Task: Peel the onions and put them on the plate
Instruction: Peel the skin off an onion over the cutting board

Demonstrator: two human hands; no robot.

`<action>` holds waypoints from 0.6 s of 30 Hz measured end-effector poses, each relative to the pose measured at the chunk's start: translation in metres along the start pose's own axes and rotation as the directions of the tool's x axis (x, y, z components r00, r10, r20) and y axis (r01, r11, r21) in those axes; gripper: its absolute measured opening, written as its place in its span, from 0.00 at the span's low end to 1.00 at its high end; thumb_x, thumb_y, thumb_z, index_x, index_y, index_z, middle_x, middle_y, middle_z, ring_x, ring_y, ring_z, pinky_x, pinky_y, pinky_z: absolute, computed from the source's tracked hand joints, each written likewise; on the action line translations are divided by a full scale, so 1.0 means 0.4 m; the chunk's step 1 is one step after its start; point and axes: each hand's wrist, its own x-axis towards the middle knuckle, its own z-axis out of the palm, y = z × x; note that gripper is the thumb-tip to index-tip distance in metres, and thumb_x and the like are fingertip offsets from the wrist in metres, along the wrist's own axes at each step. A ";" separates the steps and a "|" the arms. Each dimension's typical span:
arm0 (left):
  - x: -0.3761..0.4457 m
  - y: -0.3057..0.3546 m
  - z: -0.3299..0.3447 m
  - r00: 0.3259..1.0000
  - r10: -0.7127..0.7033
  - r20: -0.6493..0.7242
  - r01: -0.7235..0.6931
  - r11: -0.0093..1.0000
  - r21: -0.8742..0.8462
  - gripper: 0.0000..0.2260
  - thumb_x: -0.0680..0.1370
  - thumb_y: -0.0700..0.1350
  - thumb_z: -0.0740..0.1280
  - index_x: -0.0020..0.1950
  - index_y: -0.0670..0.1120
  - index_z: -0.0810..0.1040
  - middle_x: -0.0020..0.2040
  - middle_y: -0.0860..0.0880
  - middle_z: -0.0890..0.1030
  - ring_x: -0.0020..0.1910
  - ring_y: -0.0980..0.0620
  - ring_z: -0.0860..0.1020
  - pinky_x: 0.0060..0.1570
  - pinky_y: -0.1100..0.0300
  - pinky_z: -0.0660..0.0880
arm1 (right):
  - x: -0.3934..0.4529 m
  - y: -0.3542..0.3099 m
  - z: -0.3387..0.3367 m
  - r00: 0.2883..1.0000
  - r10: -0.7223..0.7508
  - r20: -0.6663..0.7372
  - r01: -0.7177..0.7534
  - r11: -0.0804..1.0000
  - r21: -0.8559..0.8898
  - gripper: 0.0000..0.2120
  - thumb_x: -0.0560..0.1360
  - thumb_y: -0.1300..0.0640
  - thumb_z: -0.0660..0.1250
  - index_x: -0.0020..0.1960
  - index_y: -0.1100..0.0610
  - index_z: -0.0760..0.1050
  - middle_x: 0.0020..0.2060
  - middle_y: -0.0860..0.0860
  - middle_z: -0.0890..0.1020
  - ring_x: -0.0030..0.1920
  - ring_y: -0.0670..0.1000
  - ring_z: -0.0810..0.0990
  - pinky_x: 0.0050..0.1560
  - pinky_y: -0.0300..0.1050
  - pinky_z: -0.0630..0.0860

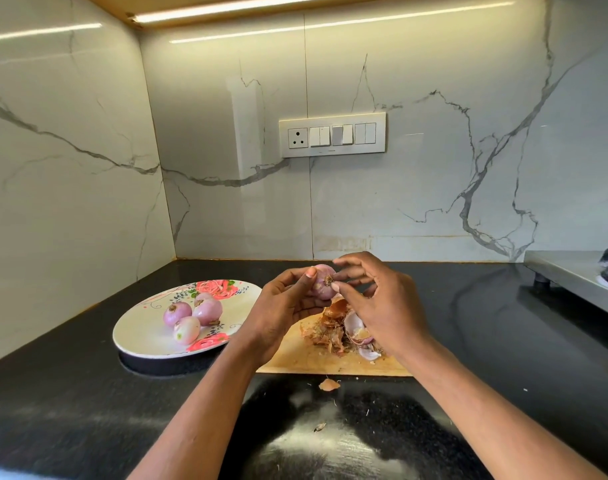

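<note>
My left hand (284, 308) grips a small pink onion (321, 285) above the wooden cutting board (297, 362), root end facing me. My right hand (378, 303) pinches at the onion's root end with thumb and fingertips. A white flowered plate (139, 332) lies to the left on the black counter and holds several peeled pink onions (191, 315). A heap of brown and purple onion skins (344, 329) lies on the board under my hands.
A loose scrap of skin (329, 384) and small bits lie on the counter in front of the board. A steel stand (572, 275) sits at the far right. A switch panel (332, 134) is on the marble wall behind.
</note>
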 end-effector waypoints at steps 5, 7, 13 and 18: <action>0.002 -0.002 0.000 1.000 -0.002 -0.017 0.002 1.000 0.010 0.18 0.77 0.51 0.68 0.63 0.43 0.79 0.53 0.39 0.86 0.51 0.44 0.85 0.59 0.51 0.80 | -0.004 0.000 -0.003 1.000 0.002 -0.018 -0.003 0.999 -0.039 0.14 0.74 0.58 0.77 0.56 0.50 0.77 0.42 0.42 0.87 0.36 0.38 0.82 0.34 0.31 0.75; 0.003 -0.003 0.000 1.000 -0.003 -0.026 0.003 1.000 0.001 0.19 0.76 0.51 0.68 0.63 0.43 0.79 0.53 0.39 0.86 0.52 0.43 0.85 0.60 0.50 0.79 | -0.004 0.001 -0.001 0.999 0.036 -0.018 -0.037 0.999 -0.027 0.14 0.74 0.59 0.76 0.56 0.51 0.76 0.42 0.44 0.86 0.37 0.40 0.83 0.35 0.35 0.78; 0.001 0.000 0.000 1.000 0.006 -0.026 -0.006 1.000 -0.019 0.19 0.76 0.52 0.68 0.63 0.43 0.79 0.50 0.42 0.86 0.48 0.47 0.85 0.52 0.57 0.81 | 0.004 0.017 0.000 0.993 0.116 0.003 -0.116 0.993 -0.024 0.08 0.79 0.58 0.71 0.55 0.50 0.76 0.44 0.42 0.83 0.44 0.38 0.81 0.38 0.34 0.77; 0.001 -0.001 0.000 0.999 0.001 -0.038 0.001 0.999 0.038 0.18 0.78 0.52 0.67 0.63 0.44 0.79 0.50 0.43 0.87 0.48 0.48 0.86 0.50 0.59 0.80 | 0.006 0.026 0.002 0.990 0.121 0.079 -0.118 0.992 -0.038 0.11 0.79 0.56 0.70 0.60 0.48 0.76 0.52 0.40 0.81 0.49 0.40 0.80 0.41 0.34 0.75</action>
